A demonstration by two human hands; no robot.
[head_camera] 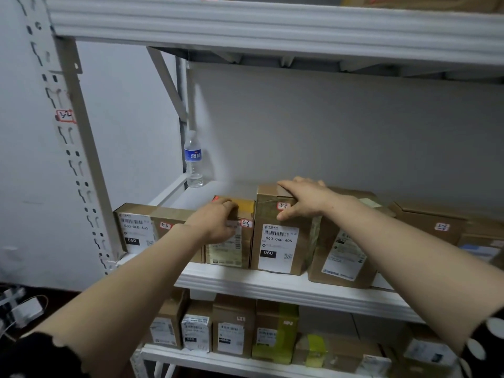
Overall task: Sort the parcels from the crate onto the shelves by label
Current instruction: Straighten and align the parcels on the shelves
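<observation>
Two upright parcels, labels facing out: left hand (215, 223) grips the small parcel (230, 252), right hand (302, 199) lies flat on the tall parcel (278, 241).

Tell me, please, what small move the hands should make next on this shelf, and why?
Probably let go with the left hand. The small yellow-taped parcel it grips already stands on the shelf between two neighbours, its front about level with theirs, while the right hand lies flat on the taller parcel.
</observation>
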